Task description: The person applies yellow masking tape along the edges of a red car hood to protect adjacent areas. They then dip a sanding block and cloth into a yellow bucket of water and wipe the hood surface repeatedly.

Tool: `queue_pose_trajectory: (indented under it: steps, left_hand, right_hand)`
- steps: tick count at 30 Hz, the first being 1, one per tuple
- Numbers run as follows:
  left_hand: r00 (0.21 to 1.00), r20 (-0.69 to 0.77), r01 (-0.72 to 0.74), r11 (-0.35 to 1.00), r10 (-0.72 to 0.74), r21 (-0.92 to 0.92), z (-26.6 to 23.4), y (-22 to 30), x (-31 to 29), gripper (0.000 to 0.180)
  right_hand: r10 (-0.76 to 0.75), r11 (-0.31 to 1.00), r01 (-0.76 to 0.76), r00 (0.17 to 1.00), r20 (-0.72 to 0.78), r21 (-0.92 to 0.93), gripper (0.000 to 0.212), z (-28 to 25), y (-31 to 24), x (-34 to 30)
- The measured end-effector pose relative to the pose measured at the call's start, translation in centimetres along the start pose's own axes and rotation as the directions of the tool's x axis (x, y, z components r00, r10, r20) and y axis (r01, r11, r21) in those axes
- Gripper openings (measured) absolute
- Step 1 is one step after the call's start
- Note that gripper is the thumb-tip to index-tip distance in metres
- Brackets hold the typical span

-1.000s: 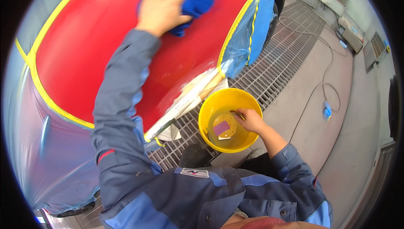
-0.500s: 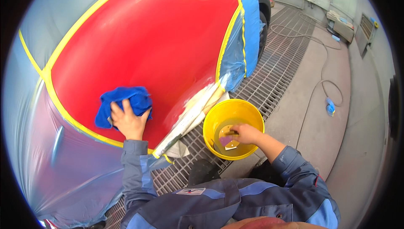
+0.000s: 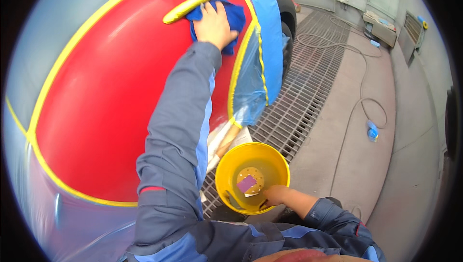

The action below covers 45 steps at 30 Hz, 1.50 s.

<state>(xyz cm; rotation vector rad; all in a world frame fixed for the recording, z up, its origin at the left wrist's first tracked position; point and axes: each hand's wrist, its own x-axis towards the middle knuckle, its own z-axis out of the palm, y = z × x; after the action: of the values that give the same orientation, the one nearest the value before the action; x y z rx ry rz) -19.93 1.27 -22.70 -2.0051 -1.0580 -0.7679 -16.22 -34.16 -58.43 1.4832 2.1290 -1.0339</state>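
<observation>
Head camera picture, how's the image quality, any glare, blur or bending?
Head view: strong fisheye, so the floor grating bends toward a black rim; soft glare streaks the red panel; the left hand on the blue cloth and the yellow bucket look sharp, without motion blur.

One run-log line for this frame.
left hand: pressing blue cloth on red panel | right hand: at yellow bucket rim

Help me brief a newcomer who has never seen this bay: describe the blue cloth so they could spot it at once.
Start at the big red car panel edged with yellow masking tape. Near its top sits a handle wrapped in yellow tape, and the left hand presses the blue cloth against the panel just right of it. It is crumpled, darker fabric, unlike the smooth pale blue masking film beside it.
</observation>
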Motion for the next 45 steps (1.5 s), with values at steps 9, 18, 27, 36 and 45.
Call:
queue_pose_trajectory:
  steps: [9,18,27,36,45]
  left_hand:
    - [0.994,0.030,-0.099,0.990,0.103,-0.097,-0.4,-1.1,1.0,0.083]
    - [0.976,0.091,-0.177,0.964,0.198,-0.200,2.4,-0.5,-11.8,0.091]
    - [0.934,0.357,-0.044,0.989,-0.009,0.142,-0.8,-8.2,-29.2,0.089]
    - [0.870,-0.033,0.475,0.821,-0.491,0.315,-20.5,-20.9,-43.9,0.117]
    - [0.939,-0.333,0.175,0.948,-0.081,0.264,-20.6,-24.8,-16.8,0.088]
  right_hand:
    - [-0.077,0.996,0.071,0.991,0.112,0.055,0.027,-1.4,0.2,-0.5]
    - [-0.018,0.993,0.030,0.994,0.104,-0.116,0.030,-2.9,-1.6,1.2]
    - [0.136,0.988,-0.131,0.990,0.044,-0.087,0.031,-2.3,-3.6,0.9]
    - [0.120,0.984,-0.120,0.993,-0.005,-0.129,0.032,0.3,-2.4,1.2]
    - [-0.002,0.995,-0.023,0.968,-0.252,-0.094,0.027,-0.6,-7.1,-0.9]
